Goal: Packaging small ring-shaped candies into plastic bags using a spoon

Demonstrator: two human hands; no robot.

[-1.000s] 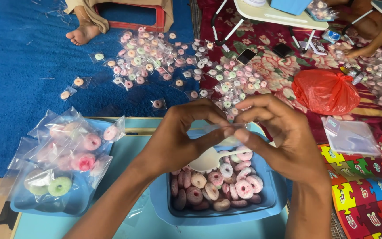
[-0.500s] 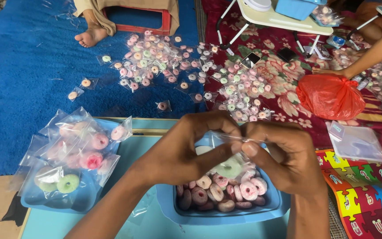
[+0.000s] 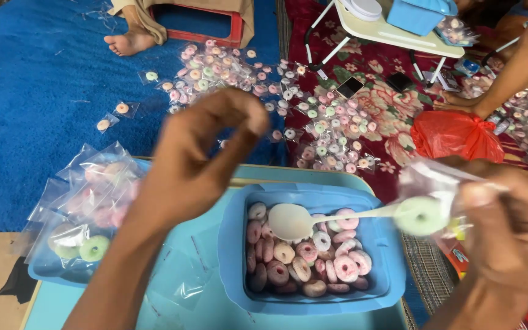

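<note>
So right hand (image 3: 511, 235) pinches a clear plastic baggie with a green ring candy (image 3: 421, 215), left hand (image 3: 200, 159) hangs empty, and the unsealed baggie could probably dump it.

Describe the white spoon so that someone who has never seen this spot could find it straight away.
Start at the light blue table and find the deep blue tub of pink and cream ring sweets on it. The white plastic spoon lies across the top of the sweets, handle pointing toward the right hand. It is the only smooth, solid white utensil among rings.
</note>
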